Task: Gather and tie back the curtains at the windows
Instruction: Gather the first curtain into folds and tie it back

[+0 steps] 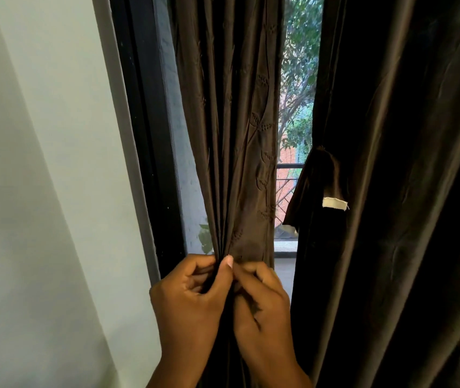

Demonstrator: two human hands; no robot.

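Pale grey-white painted wall (pixel 41 163) fills left side, soft shadow across it. Black window frame (pixel 144 135) runs beside wall. Daylight through glass; green leafy tree (pixel 301 51), red brick building (pixel 286 169) and dark metal railing (pixel 289 166) outside.

A pale wall (pixel 41 163) stands left of the dark window frame (pixel 144 135); trees (pixel 299 65) and a railing (pixel 287 166) show outside.
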